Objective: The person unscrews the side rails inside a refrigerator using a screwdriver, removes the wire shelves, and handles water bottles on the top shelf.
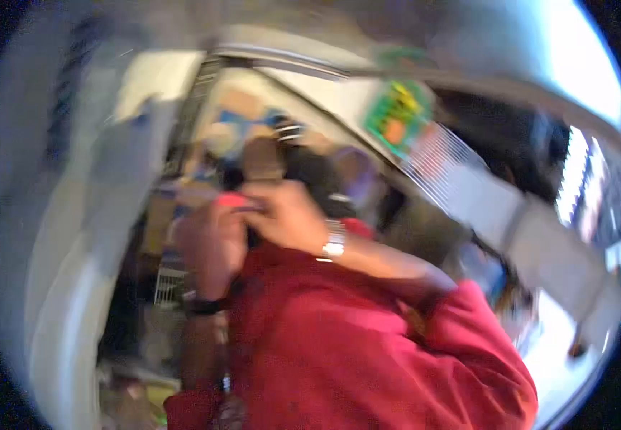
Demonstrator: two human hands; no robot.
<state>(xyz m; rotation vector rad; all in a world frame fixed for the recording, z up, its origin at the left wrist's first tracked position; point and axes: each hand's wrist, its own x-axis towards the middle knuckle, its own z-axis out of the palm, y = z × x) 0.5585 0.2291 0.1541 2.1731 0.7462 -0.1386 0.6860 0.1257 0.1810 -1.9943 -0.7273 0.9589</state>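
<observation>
My two hands meet in front of my red top (310,344), and motion smears the view. My left hand (213,240), with a black band at its wrist, has its fingers closed. Close against it is my right hand (289,213), fingers bent in a pinch, a silver watch (332,241) on that wrist. Between the fingertips shows a small bright pink thing (231,200) with a dark part beside it. Its kind is too blurred to make out. The hands partly cover it.
A green basket (425,118) with yellow and orange contents stands on a pale surface at upper right, beside a white wire rack (436,165). Blurred boxes and packets (242,104) lie beyond my hands. A long pale curved surface (74,251) runs down the left side.
</observation>
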